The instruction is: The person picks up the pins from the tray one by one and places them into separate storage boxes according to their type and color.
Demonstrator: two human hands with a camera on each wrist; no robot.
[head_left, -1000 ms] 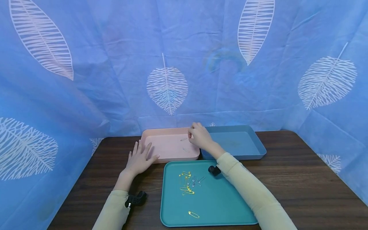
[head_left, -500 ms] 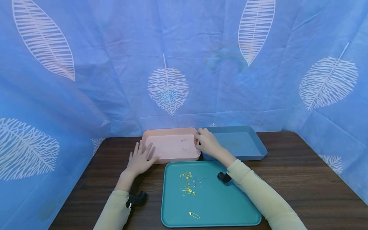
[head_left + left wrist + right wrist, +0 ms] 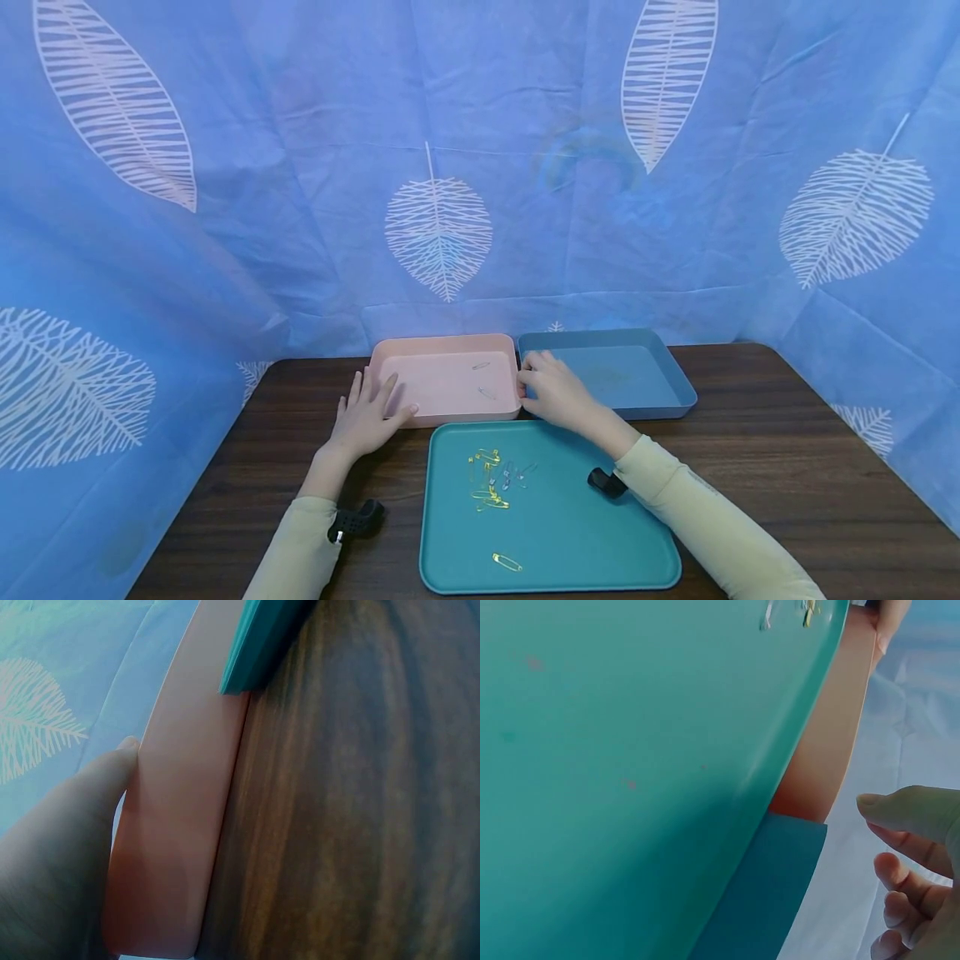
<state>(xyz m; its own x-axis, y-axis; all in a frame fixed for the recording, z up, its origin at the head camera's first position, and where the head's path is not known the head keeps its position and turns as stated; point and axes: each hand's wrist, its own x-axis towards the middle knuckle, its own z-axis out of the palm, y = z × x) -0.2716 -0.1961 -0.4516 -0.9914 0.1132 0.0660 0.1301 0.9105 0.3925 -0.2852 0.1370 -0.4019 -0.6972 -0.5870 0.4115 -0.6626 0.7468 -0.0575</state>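
My left hand (image 3: 365, 421) rests with spread fingers over the front left corner of a pink tray (image 3: 435, 379). In the left wrist view its thumb (image 3: 112, 769) touches the tray's rim. Two silver safety pins (image 3: 487, 392) lie in the pink tray's right part. My right hand (image 3: 557, 392) is over the left end of a blue tray (image 3: 633, 379), beside the pink one. Its fingers are loosely bent; the right wrist view shows nothing between thumb (image 3: 911, 810) and fingers. In front, a teal tray (image 3: 577, 533) bears several gold safety pins (image 3: 491, 500) and silver safety pins (image 3: 506, 477).
One gold safety pin (image 3: 507, 562) lies apart near the teal tray's front edge. All three trays stand on a dark wooden table (image 3: 757, 417). A blue cloth (image 3: 525, 233) with white leaf prints hangs behind and at both sides.
My right hand has moved from the pink tray's right end rightward and toward me, to the blue tray's left end. The left hand and the pins look unchanged.
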